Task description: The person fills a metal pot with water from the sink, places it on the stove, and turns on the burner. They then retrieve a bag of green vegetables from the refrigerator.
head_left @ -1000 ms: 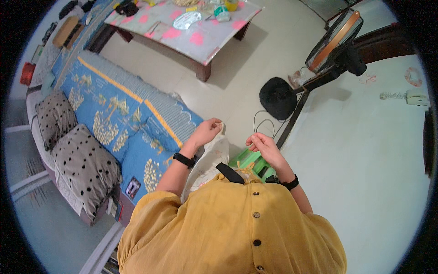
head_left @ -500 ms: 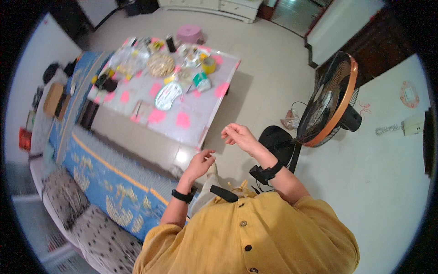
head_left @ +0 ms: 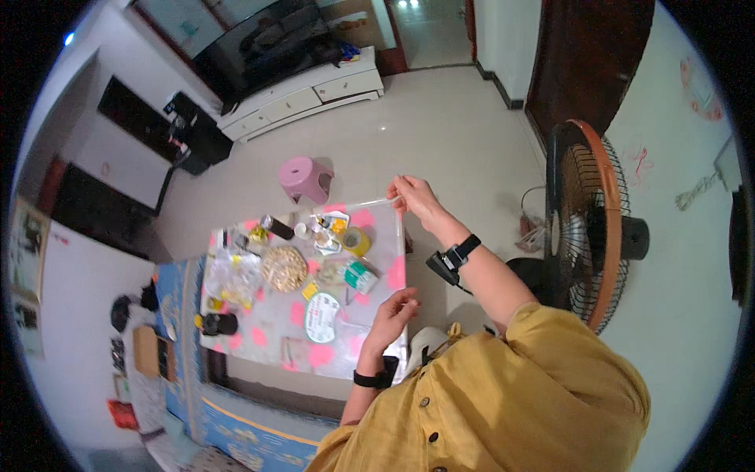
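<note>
At the far right corner of the low table (head_left: 366, 318), my right hand (head_left: 417, 198) is closed, its fingertips pinched together by the table's edge. Whether they grip the clear cover or some small thing there is hard to make out. My left hand (head_left: 391, 316) hovers by the table's right side with its fingers loosely bent and apart, holding nothing I can see. Closest to it lie a white fan-shaped sheet with a green rim (head_left: 322, 317) and a green-and-white packet (head_left: 361, 277). A roll of yellow tape (head_left: 355, 241) stands farther off.
A round tray of pale pieces (head_left: 284, 268), a dark cylinder (head_left: 277, 227) and clear bags (head_left: 233, 271) crowd the table. Beyond it stands a pink stool (head_left: 305, 179). To my right is a standing fan (head_left: 590, 224); a blue-covered sofa (head_left: 252, 425) runs along the left and near sides.
I have moved toward the table, and the view has turned up toward the room's far side. My right hand has gone from open air to the table's far right corner; my left is now beside the table.
</note>
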Demonstrator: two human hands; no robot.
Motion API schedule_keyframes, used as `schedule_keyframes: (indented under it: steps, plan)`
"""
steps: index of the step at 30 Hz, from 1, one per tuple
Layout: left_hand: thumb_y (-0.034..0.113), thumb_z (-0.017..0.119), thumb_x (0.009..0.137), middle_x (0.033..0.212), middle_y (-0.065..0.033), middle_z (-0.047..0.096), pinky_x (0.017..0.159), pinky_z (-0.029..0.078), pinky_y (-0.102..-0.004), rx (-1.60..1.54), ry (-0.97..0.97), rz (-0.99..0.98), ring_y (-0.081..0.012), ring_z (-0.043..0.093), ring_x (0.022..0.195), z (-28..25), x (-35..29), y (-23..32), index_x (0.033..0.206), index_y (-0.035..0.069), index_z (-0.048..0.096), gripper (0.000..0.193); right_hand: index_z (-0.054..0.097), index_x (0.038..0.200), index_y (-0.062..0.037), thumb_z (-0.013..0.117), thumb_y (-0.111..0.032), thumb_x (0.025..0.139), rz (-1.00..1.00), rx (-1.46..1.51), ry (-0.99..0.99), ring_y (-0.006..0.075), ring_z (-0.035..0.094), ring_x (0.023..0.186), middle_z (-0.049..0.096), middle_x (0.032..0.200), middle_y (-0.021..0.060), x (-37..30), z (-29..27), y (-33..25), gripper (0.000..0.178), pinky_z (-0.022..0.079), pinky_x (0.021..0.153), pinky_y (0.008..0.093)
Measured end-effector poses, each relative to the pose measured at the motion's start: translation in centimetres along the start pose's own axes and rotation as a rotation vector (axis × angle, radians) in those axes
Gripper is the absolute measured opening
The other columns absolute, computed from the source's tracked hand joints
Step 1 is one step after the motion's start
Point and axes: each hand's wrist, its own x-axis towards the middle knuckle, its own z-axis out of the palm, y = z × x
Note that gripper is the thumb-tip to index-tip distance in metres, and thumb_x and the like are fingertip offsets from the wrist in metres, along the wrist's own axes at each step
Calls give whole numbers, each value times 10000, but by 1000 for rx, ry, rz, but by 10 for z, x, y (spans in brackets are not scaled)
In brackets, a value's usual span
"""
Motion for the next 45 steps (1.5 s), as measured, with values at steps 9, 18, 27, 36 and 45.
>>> schedule_keyframes:
  steps: [9,18,27,36,45]
  plan:
    - [214,555,978,1055,-55,626,832,486,-285,95,-133,48,-129,580,942,-64,172,74,1288,27,527,363,601,941,-77,472,-382,983,55,-37,130,84,552,716,605,873,13,142,-71,-15,334,474,651,240]
    - [177,553,977,1107,-43,623,840,486,-273,14,-382,80,-112,571,959,-72,383,134,1303,34,528,357,600,968,-71,451,-374,997,91,29,434,97,562,723,618,890,25,258,-233,-32,339,500,677,268]
    - [173,539,980,1063,-64,642,839,496,-283,72,-433,87,-123,588,930,-65,660,242,1294,46,530,339,602,964,-54,440,-366,1002,94,-84,377,98,550,722,610,884,29,448,-342,-122,353,500,689,263]
    - [144,557,954,1034,-55,644,791,486,-263,118,-197,55,-122,587,883,-159,871,352,1298,31,518,364,611,950,-53,437,-355,998,-26,-82,-105,82,558,721,616,869,11,683,-363,-215,352,491,692,241]
    - [187,556,964,997,-70,646,782,506,-288,379,-399,271,-138,602,856,-161,1189,506,1263,25,543,341,624,910,-62,464,-341,997,-25,-122,292,107,574,736,632,866,23,849,-524,-300,333,496,708,266]
